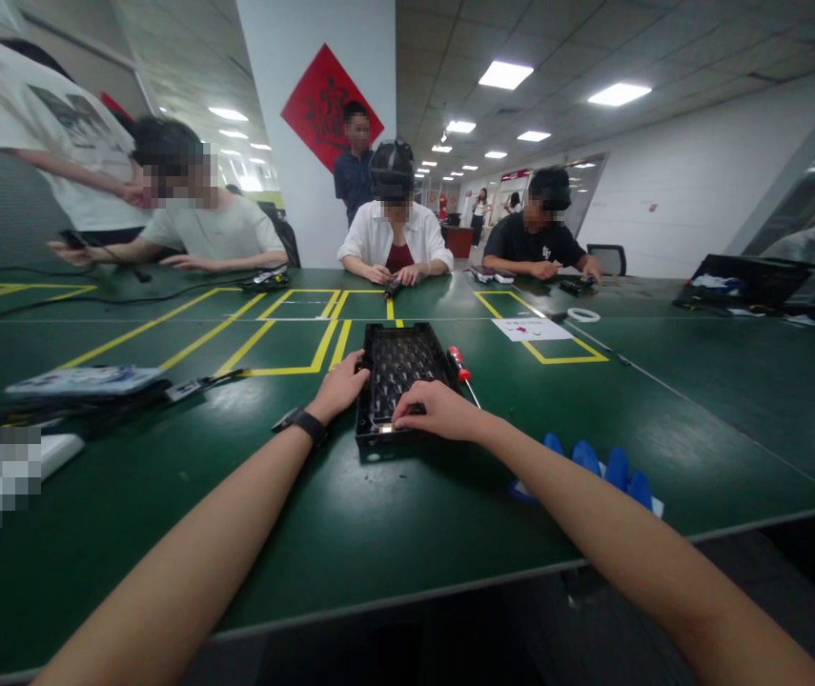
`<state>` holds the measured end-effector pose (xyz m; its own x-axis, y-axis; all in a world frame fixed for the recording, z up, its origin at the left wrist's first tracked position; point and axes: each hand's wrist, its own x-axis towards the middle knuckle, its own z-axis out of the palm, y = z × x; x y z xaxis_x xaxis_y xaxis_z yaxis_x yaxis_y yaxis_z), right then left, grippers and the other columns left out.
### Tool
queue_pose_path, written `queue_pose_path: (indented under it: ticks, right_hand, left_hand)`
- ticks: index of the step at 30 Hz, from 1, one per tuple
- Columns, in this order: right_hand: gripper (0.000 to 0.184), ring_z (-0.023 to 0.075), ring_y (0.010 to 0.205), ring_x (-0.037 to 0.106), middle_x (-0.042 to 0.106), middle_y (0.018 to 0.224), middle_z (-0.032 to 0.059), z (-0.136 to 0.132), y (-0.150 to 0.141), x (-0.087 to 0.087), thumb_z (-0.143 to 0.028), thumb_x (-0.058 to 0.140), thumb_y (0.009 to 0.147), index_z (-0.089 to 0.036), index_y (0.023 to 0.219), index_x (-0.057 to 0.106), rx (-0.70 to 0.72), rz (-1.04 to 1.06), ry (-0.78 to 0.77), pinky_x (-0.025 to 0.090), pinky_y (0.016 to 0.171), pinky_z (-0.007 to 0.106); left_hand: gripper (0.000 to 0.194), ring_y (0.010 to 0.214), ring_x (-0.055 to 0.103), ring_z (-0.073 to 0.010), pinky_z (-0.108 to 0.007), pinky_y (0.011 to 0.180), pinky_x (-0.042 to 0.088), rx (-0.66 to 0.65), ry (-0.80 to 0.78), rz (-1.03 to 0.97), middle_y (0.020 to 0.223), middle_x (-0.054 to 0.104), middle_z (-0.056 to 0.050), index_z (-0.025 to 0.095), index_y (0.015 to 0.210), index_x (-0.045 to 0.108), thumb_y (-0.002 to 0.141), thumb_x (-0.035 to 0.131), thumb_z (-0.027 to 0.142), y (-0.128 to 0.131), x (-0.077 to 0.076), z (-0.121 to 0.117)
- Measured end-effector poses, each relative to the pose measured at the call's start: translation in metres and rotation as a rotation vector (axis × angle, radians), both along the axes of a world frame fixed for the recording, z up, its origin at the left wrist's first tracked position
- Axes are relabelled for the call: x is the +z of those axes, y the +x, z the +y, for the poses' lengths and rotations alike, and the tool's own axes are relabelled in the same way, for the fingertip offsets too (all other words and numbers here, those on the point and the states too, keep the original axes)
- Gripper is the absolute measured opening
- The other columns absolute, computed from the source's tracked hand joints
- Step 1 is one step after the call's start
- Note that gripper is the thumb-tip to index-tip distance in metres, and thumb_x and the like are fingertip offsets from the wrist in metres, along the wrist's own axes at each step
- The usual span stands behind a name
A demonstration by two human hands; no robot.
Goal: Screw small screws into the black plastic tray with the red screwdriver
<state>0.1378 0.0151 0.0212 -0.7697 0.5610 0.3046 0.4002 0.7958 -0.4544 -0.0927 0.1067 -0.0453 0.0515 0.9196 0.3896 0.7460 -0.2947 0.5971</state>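
A black rectangular plastic case [407, 357] lies open on the green table in front of me, its inside filled with rows of small rounded shapes. My left hand [341, 386] grips the case's left wall, with a dark band around that wrist. Over the near end of the case, my right hand [436, 412] has its fingers pinched together, close to a small pale piece [386, 429] in the near left corner. What the pinch holds, if anything, is hidden. Just right of the case lies a screwdriver [458, 367] with a red handle.
Blue-fingered gloves [597, 467] lie beside my right forearm. Cables and a light-blue flat item [92, 379] sit at left. A printed sheet [532, 330] and a white ring [582, 315] are farther right. Several people sit or stand across the green table [307, 553].
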Motion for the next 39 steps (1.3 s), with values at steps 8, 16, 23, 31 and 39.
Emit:
queue_pose_path:
  ticks: [8, 16, 23, 31, 39]
  right_hand:
    - [0.014, 0.0146, 0.085, 0.059, 0.069, 0.086, 0.0043, 0.0001, -0.0005, 0.0006, -0.027, 0.062, 0.079, -0.017, 0.086, 0.070, 0.003, 0.015, 0.006, 0.041, 0.080, 0.028]
    - [0.014, 0.0141, 0.085, 0.059, 0.069, 0.086, 0.0038, 0.0007, -0.0009, 0.0000, -0.027, 0.063, 0.078, -0.017, 0.085, 0.070, 0.004, 0.007, 0.005, 0.041, 0.081, 0.027]
    - [0.014, 0.0142, 0.084, 0.059, 0.069, 0.086, 0.0041, -0.0001, -0.0002, 0.0001, -0.027, 0.063, 0.079, -0.017, 0.085, 0.070, -0.004, 0.006, -0.001, 0.041, 0.080, 0.027]
    - [0.014, 0.0133, 0.080, 0.059, 0.069, 0.084, 0.0037, -0.0008, -0.0003, 0.0011, -0.026, 0.062, 0.079, -0.017, 0.085, 0.070, -0.010, 0.002, -0.014, 0.041, 0.077, 0.026]
    - [0.014, 0.0141, 0.084, 0.059, 0.069, 0.086, 0.0044, -0.0007, -0.0007, 0.0013, -0.027, 0.062, 0.079, -0.017, 0.085, 0.070, -0.001, 0.008, 0.022, 0.041, 0.079, 0.027]
  left_hand:
    - [0.058, 0.119, 0.049, -0.0243, -0.038, 0.102, 0.036, 0.021, -0.016, 0.015, 0.131, 0.052, -0.009, 0.015, 0.132, 0.043, 0.076, 0.045, 0.027, 0.0006, 0.0007, 0.0015]
    - [0.057, 0.120, 0.048, -0.0243, -0.039, 0.103, 0.035, 0.008, -0.003, 0.038, 0.133, 0.050, -0.011, 0.013, 0.133, 0.042, 0.077, 0.042, 0.027, 0.0012, 0.0012, -0.0004]
    - [0.057, 0.121, 0.047, -0.0243, -0.039, 0.103, 0.035, 0.012, -0.008, 0.019, 0.133, 0.050, -0.009, 0.015, 0.132, 0.043, 0.077, 0.044, 0.028, 0.0008, 0.0011, -0.0004]
    - [0.057, 0.121, 0.047, -0.0240, -0.039, 0.103, 0.035, 0.012, -0.003, 0.011, 0.134, 0.049, -0.009, 0.016, 0.132, 0.043, 0.077, 0.043, 0.027, 0.0014, 0.0015, -0.0019]
    - [0.058, 0.119, 0.049, -0.0240, -0.039, 0.102, 0.037, 0.000, -0.005, 0.016, 0.133, 0.050, -0.010, 0.015, 0.133, 0.042, 0.076, 0.043, 0.027, 0.0002, 0.0003, 0.0008]
